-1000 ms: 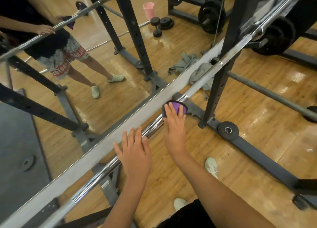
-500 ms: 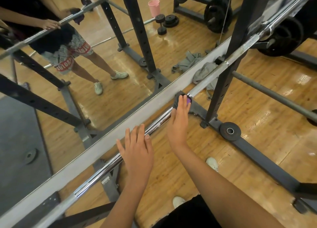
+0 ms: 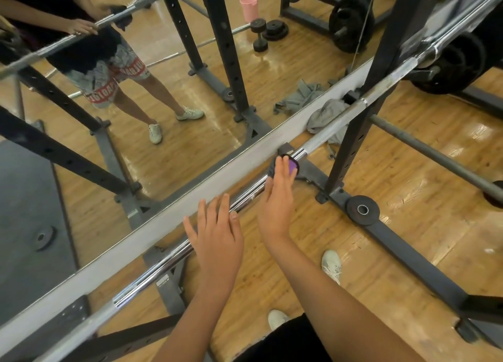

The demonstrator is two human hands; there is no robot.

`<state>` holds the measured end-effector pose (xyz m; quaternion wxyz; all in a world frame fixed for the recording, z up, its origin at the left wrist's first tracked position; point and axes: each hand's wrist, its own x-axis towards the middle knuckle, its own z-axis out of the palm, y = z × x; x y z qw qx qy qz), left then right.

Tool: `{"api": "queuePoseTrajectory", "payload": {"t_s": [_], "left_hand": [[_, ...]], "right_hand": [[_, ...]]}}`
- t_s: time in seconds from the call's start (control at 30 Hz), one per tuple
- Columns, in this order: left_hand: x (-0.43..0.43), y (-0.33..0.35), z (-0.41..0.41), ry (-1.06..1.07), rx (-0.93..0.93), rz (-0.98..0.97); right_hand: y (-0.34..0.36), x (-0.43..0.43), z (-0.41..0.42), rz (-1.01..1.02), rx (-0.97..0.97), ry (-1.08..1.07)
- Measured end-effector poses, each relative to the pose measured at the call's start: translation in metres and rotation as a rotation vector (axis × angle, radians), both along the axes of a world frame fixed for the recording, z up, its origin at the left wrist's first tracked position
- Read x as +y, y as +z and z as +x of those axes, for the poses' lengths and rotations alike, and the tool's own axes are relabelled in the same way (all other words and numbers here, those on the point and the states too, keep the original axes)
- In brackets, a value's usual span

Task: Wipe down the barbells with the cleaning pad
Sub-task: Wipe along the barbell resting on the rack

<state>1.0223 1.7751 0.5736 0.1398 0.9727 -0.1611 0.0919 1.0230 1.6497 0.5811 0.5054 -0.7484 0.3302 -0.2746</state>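
A chrome barbell runs diagonally from lower left to upper right, racked in front of a wall mirror. My right hand lies over the bar with straight fingers and presses a purple and black cleaning pad onto the shaft near where the chrome meets the matte sleeve. My left hand rests flat on the bar lower down, fingers straight and spread. The pad is mostly hidden under my fingertips.
A black rack upright stands just right of the pad, its base rail carrying a small plate. A grey cloth lies on the wooden floor. Another bar crosses at right. The mirror shows a reflected person.
My right hand has slid the pad up along the bar toward the upper right, nearer the sleeve. My left hand has stayed in place on the bar.
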Motion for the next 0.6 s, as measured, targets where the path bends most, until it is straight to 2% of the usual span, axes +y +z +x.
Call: {"api": "queuePoseTrajectory", "payload": {"t_s": [0.1, 0.27, 0.4, 0.53, 0.6], "left_hand": [[0.000, 0.000, -0.001, 0.000, 0.000, 0.007], [0.000, -0.002, 0.000, 0.009, -0.005, -0.003], [0.001, -0.001, 0.000, 0.006, 0.018, 0.007], [0.003, 0.000, 0.001, -0.003, 0.019, 0.040], [0.002, 0.001, 0.001, 0.012, 0.013, 0.047]], "right_hand": [[-0.003, -0.008, -0.008, -0.042, 0.031, 0.087], [0.007, -0.049, -0.001, -0.064, 0.142, 0.085], [0.011, -0.068, -0.015, -0.156, 0.215, 0.246], [0.027, -0.098, -0.028, -0.219, 0.190, 0.233], [0.035, -0.111, -0.025, -0.370, 0.133, 0.302]]}}
